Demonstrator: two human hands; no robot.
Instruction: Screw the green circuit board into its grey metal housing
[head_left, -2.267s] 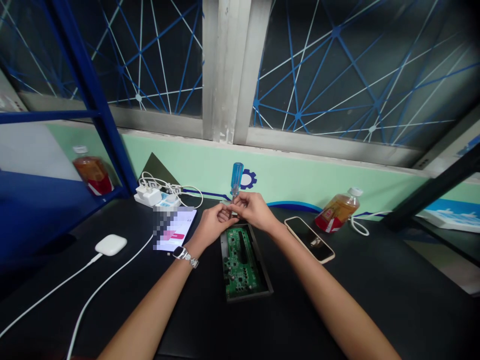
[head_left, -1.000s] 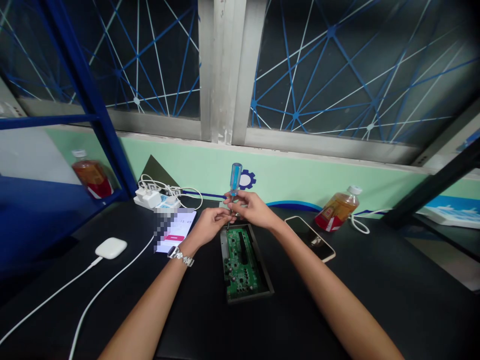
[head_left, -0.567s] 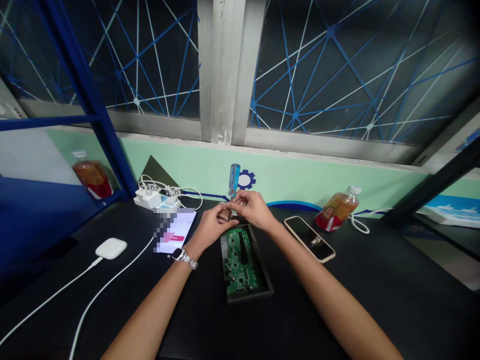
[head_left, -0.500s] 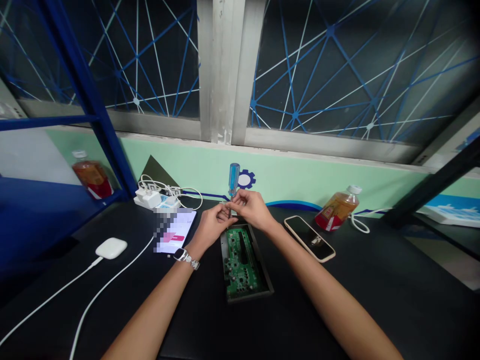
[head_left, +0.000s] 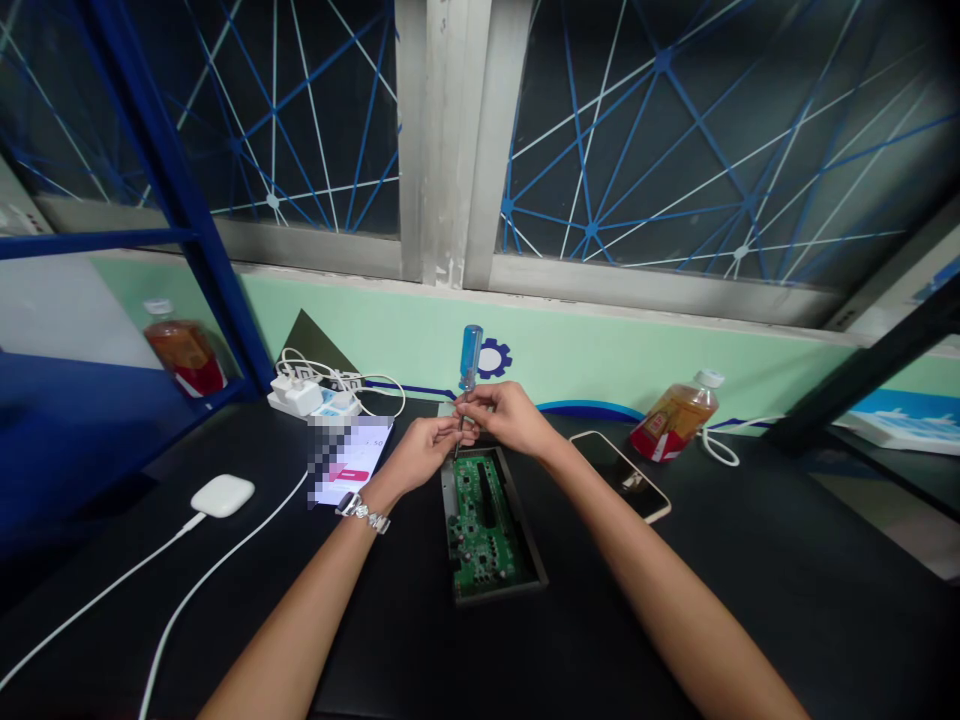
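A green circuit board [head_left: 478, 520] lies in an open black case [head_left: 534, 555] on the dark table. A screwdriver with a clear blue handle [head_left: 470, 355] stands nearly upright over the case's far left corner. My right hand [head_left: 504, 415] is closed round the shaft just below the handle. My left hand [head_left: 427, 447], with a watch on the wrist, pinches the lower shaft near the tip. The tip meets the board's far corner.
A lit phone [head_left: 349, 460] lies left of the case and a dark phone [head_left: 621, 475] right of it. Two orange drink bottles [head_left: 679, 418] [head_left: 184, 350], white chargers with cables [head_left: 307, 392] and a white earbud case [head_left: 222, 495] are on the table [head_left: 750, 580].
Both hands rose slightly and the screwdriver lifted a little, its lower shaft now showing above the board's corner. The left hand slid back along the shaft.
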